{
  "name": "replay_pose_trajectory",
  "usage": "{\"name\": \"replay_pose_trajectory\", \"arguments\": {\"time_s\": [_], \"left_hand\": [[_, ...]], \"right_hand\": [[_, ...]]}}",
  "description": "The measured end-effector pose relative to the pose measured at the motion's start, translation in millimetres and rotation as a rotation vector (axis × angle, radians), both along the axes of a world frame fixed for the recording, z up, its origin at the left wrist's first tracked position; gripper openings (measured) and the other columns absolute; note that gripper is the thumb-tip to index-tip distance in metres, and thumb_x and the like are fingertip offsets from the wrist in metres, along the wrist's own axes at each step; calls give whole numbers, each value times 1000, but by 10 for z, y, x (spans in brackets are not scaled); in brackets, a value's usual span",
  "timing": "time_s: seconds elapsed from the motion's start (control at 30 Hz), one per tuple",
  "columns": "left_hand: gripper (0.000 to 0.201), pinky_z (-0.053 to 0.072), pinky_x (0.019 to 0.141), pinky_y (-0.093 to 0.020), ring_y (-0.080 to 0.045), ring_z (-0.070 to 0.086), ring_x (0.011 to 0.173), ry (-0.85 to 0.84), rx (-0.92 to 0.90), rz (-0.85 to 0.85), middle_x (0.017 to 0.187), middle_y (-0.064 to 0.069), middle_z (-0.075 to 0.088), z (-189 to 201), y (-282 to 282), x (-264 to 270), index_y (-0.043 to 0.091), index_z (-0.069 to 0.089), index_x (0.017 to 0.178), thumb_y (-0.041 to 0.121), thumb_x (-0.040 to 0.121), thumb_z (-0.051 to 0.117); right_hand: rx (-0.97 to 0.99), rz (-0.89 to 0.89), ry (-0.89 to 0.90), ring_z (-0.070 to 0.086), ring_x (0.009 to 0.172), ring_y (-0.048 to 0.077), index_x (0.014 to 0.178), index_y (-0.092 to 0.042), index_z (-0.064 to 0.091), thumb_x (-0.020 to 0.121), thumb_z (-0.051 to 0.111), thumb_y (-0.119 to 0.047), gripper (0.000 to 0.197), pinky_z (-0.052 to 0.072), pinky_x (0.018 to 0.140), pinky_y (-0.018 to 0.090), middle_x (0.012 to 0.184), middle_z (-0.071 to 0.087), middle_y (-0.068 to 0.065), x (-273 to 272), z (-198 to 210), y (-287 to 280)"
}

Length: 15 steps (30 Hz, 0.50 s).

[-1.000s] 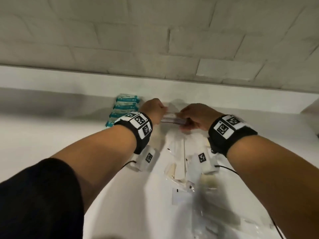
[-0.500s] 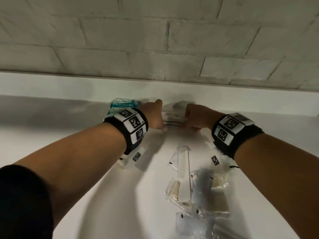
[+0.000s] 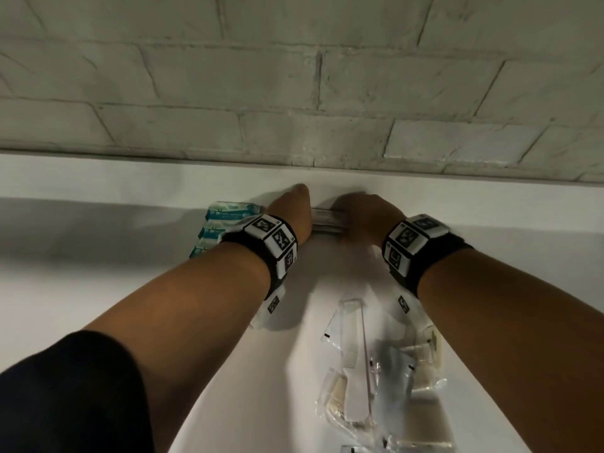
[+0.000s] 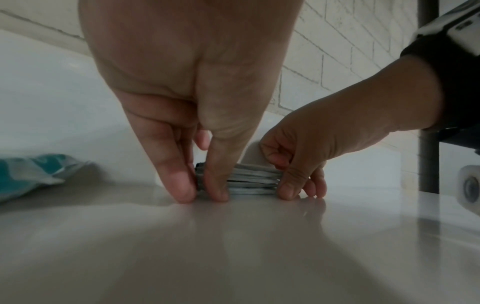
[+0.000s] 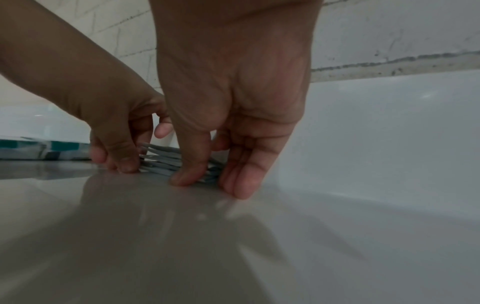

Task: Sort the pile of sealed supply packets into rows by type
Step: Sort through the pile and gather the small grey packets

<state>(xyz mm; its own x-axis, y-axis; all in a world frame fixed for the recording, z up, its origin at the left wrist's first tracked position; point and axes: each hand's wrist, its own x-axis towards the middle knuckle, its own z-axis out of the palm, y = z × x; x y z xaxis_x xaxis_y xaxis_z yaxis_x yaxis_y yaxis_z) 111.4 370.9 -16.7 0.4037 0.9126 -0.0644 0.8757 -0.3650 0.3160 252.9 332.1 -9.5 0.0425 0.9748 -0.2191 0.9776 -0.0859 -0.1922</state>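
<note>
A stack of flat white packets (image 3: 328, 220) rests on the white table against the back ledge. My left hand (image 3: 291, 214) pinches its left end and my right hand (image 3: 366, 217) pinches its right end. In the left wrist view the left hand (image 4: 201, 193) has thumb and fingers curled round the stack (image 4: 249, 181), fingertips touching the table. In the right wrist view the right hand (image 5: 213, 181) grips the stack (image 5: 161, 160) the same way. A row of teal packets (image 3: 225, 223) lies just left of the stack.
A loose pile of clear packets (image 3: 392, 371), one holding a white comb (image 3: 356, 364), lies nearer me under my right forearm. A white ledge (image 3: 130, 178) and a brick wall (image 3: 294, 93) close the far side. Bare table (image 3: 81, 273) spreads to the left.
Both hands carried the stack of white packets away from me toward the back ledge and lowered it onto the table beside the teal row.
</note>
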Motion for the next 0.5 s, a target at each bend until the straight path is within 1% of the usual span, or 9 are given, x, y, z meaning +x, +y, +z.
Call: {"name": "replay_pose_trajectory", "arguments": {"time_s": [0.17, 0.23, 0.3, 0.33, 0.37, 0.4, 0.43, 0.47, 0.5], "left_hand": [[48, 39, 100, -37, -34, 50, 124, -54, -26, 48, 135, -21, 50, -77, 61, 7, -2, 37, 136, 8, 92, 54], [51, 42, 96, -36, -33, 53, 120, -81, -93, 96, 130, -17, 54, -59, 82, -43, -2, 43, 131, 13, 87, 65], [46, 43, 87, -33, -32, 57, 114, -162, -198, 146, 124, -17, 60, -16, 109, -97, -4, 55, 121, 25, 87, 67], [41, 43, 82, -32, -33, 58, 111, -250, -269, 178, 121, -19, 62, -5, 125, -111, -5, 59, 115, 28, 91, 61], [39, 43, 81, -33, -34, 59, 111, -314, -333, 208, 120, -21, 63, -10, 143, -130, -6, 59, 115, 27, 94, 54], [40, 47, 82, -34, -34, 59, 113, -409, -399, 243, 122, -21, 62, -26, 160, -163, -5, 57, 119, 27, 97, 49], [44, 50, 80, -34, -33, 60, 113, -536, -486, 298, 126, -21, 61, -59, 166, -181, -3, 55, 124, 31, 98, 45], [50, 51, 73, -30, -30, 63, 109, -643, -543, 325, 130, -20, 58, -108, 167, -182, -1, 53, 128, 38, 99, 42], [54, 49, 66, -24, -24, 67, 97, -754, -583, 377, 134, -20, 55, -150, 170, -174, 0, 50, 130, 42, 98, 40]], "right_hand": [[20, -39, 35, 54, 120, 23, 129, -24, 56, 71, 81, -27, 63, 42, 98, 31, 132, 56, 2, 14, 10, -28], [-9, -53, 105, 53, 121, 23, 130, -21, 55, 74, 79, -22, 61, 40, 99, 30, 135, 54, 2, 36, 62, -101], [-60, -95, 232, 54, 116, 23, 129, -15, 56, 85, 68, -16, 46, 41, 97, 30, 134, 54, 9, 103, 117, -176], [-64, -169, 355, 57, 109, 25, 123, -11, 59, 90, 61, -13, 34, 45, 95, 32, 127, 57, 16, 154, 133, -208], [-56, -296, 530, 59, 101, 29, 112, -7, 61, 93, 56, -11, 21, 48, 92, 37, 115, 60, 22, 204, 151, -247], [-39, -450, 735, 60, 92, 31, 101, -5, 61, 94, 53, -10, 12, 51, 86, 41, 103, 61, 23, 247, 154, -272], [-37, -587, 926, 59, 84, 30, 94, -6, 58, 95, 51, -12, 9, 51, 77, 39, 94, 60, 19, 275, 143, -295], [-48, -670, 1073, 55, 76, 27, 88, -8, 56, 96, 48, -14, 12, 48, 69, 35, 88, 57, 14, 285, 107, -300], [-65, -710, 1176, 50, 69, 23, 83, -11, 54, 96, 46, -15, 16, 41, 63, 30, 82, 53, 10, 281, 65, -291]]}}
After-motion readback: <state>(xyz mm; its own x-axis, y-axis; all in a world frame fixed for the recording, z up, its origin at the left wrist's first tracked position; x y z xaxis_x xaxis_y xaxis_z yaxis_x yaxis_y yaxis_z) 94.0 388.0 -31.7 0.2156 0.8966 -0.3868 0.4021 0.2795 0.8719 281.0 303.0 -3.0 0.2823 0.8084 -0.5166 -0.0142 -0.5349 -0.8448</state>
